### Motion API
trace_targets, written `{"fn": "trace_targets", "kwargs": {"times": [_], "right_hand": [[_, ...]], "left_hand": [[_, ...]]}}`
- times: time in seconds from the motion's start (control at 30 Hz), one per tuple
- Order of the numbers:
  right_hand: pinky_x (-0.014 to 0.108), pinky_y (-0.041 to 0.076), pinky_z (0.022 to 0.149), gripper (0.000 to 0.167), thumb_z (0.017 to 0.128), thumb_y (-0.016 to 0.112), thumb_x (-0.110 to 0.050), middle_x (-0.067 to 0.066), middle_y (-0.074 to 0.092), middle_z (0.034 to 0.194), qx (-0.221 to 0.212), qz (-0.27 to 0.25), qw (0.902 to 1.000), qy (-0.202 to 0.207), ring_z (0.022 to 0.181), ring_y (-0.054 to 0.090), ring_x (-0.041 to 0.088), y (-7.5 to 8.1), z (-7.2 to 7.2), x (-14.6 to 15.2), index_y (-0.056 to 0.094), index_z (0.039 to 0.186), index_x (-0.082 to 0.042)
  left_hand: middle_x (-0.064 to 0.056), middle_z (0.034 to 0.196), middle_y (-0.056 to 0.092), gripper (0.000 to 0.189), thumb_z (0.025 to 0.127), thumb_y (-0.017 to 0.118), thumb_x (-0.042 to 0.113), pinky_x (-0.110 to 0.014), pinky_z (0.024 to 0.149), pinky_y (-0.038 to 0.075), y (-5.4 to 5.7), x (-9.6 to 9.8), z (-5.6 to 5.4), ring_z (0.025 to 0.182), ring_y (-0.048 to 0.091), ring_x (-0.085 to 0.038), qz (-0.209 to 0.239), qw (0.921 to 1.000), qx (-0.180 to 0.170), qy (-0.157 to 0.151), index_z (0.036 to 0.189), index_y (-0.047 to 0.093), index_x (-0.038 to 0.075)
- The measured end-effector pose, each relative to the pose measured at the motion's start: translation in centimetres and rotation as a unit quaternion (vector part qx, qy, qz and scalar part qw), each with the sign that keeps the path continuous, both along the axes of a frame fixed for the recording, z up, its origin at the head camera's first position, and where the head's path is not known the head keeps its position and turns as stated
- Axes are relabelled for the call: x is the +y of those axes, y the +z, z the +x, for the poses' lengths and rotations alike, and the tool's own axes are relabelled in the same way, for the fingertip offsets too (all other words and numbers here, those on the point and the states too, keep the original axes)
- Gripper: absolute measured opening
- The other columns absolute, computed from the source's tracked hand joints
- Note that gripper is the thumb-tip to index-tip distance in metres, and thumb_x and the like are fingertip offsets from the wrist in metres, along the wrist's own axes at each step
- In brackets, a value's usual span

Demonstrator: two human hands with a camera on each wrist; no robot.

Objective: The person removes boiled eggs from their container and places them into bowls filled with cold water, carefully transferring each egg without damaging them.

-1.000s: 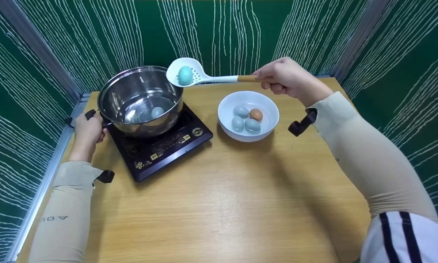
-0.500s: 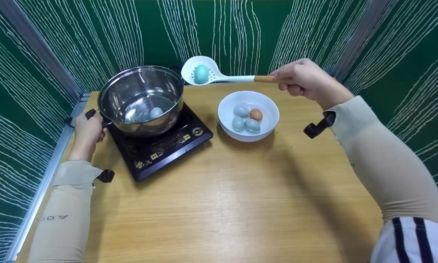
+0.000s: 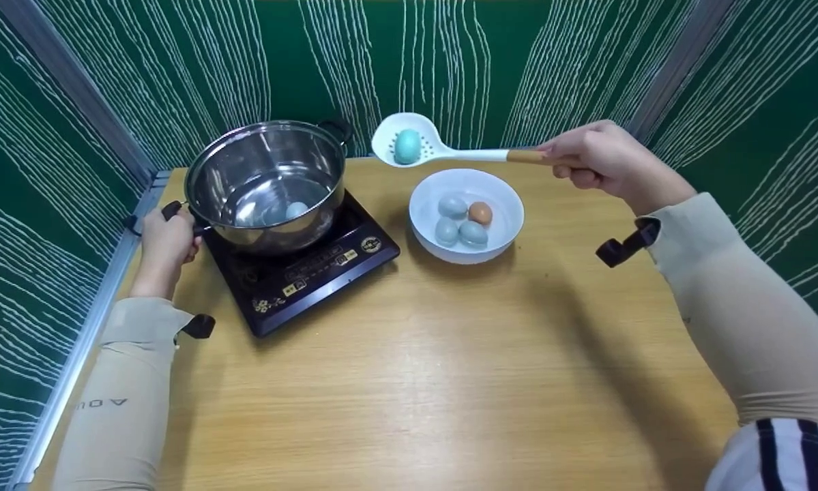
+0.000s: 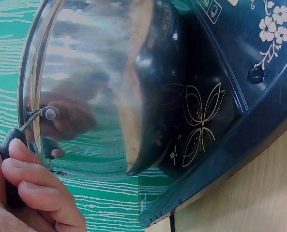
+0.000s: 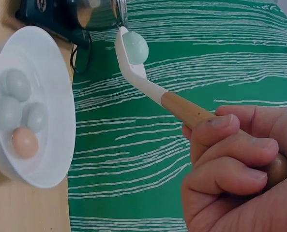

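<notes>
My right hand (image 3: 603, 160) grips the wooden handle (image 5: 187, 107) of a white slotted spoon (image 3: 473, 155). A pale blue-green egg (image 3: 408, 146) lies in its perforated bowl, raised behind and above a white bowl (image 3: 466, 256). Inside that bowl rest several pale blue eggs (image 3: 473, 233) and one brown egg (image 3: 480, 213). On the left, my left hand (image 3: 164, 242) holds the black side handle (image 4: 11, 159) of a steel pot (image 3: 265, 239); its fingers curl round the handle in the left wrist view. One pale egg (image 3: 296, 209) sits at the bottom of the pot.
Under the pot is a black induction cooker (image 3: 320, 290) with gold markings, its cable (image 5: 80, 60) showing in the right wrist view. Everything stands on a wooden table (image 3: 409, 382). Green panels (image 3: 443, 68) with white streaks enclose the back and sides.
My right hand has carried the slotted spoon and its egg rightward, from beside the pot's rim to the far side of the white bowl. The left hand stays on the pot handle.
</notes>
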State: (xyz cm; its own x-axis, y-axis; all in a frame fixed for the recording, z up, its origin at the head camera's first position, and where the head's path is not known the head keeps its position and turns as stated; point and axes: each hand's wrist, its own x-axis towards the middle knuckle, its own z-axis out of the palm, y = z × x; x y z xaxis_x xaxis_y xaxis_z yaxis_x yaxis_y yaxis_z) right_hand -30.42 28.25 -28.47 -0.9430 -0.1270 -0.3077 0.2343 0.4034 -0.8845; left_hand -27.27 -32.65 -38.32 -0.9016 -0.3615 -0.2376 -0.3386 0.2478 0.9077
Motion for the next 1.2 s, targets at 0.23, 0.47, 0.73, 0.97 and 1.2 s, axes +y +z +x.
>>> {"fn": "trace_targets", "kwargs": {"times": [0.23, 0.47, 0.73, 0.97, 1.2], "right_hand": [[0.022, 0.039, 0.048, 0.024, 0.107, 0.068, -0.028, -0.002, 0.062, 0.074, 0.000, 0.018, 0.9998, 0.002, 0.048, 0.043, 0.013, -0.7, 0.6, 2.0, 0.078, 0.125, -0.015], [0.022, 0.041, 0.049, 0.020, 0.108, 0.067, -0.030, -0.003, 0.061, 0.073, 0.002, 0.035, 0.9993, 0.011, 0.047, 0.044, 0.012, -1.9, 1.3, 3.7, 0.080, 0.120, -0.020], [0.021, 0.039, 0.047, 0.019, 0.109, 0.064, -0.026, -0.002, 0.064, 0.074, -0.003, 0.046, 0.9988, 0.019, 0.047, 0.043, 0.011, -2.9, 1.8, 5.1, 0.082, 0.114, -0.023], [0.022, 0.038, 0.049, 0.022, 0.111, 0.062, -0.024, -0.002, 0.066, 0.077, -0.010, 0.066, 0.9974, 0.026, 0.051, 0.044, 0.011, -3.5, 2.1, 5.6, 0.080, 0.120, -0.016], [0.023, 0.040, 0.050, 0.035, 0.111, 0.061, -0.023, -0.003, 0.067, 0.082, -0.003, 0.114, 0.9926, 0.043, 0.054, 0.045, 0.011, -3.3, 2.6, 4.9, 0.069, 0.137, -0.001]], "left_hand": [[0.008, 0.068, 0.053, 0.022, 0.113, 0.036, 0.022, -0.020, 0.049, 0.047, 0.0, 0.0, 0.0, 0.051, 0.052, -0.003, 0.000, 1.0000, 0.002, -0.001, 0.131, 0.037, 0.010], [0.010, 0.067, 0.054, 0.030, 0.114, 0.034, 0.026, -0.021, 0.054, 0.049, -0.1, -0.2, 0.0, 0.055, 0.054, -0.004, -0.017, 0.9997, -0.010, -0.011, 0.139, 0.034, 0.009], [0.009, 0.062, 0.053, 0.011, 0.111, 0.036, 0.021, -0.021, 0.047, 0.046, -0.2, -0.2, 0.0, 0.049, 0.052, -0.004, 0.001, 1.0000, 0.007, -0.001, 0.119, 0.038, 0.014], [0.008, 0.062, 0.053, 0.005, 0.109, 0.036, 0.017, -0.021, 0.046, 0.044, -0.1, -0.1, 0.1, 0.047, 0.051, -0.004, 0.006, 0.9999, 0.012, 0.003, 0.114, 0.038, 0.017], [0.008, 0.065, 0.053, 0.005, 0.112, 0.036, 0.021, -0.020, 0.047, 0.045, 0.0, 0.0, 0.1, 0.050, 0.052, -0.003, 0.003, 1.0000, 0.004, 0.004, 0.115, 0.038, 0.018]]}}
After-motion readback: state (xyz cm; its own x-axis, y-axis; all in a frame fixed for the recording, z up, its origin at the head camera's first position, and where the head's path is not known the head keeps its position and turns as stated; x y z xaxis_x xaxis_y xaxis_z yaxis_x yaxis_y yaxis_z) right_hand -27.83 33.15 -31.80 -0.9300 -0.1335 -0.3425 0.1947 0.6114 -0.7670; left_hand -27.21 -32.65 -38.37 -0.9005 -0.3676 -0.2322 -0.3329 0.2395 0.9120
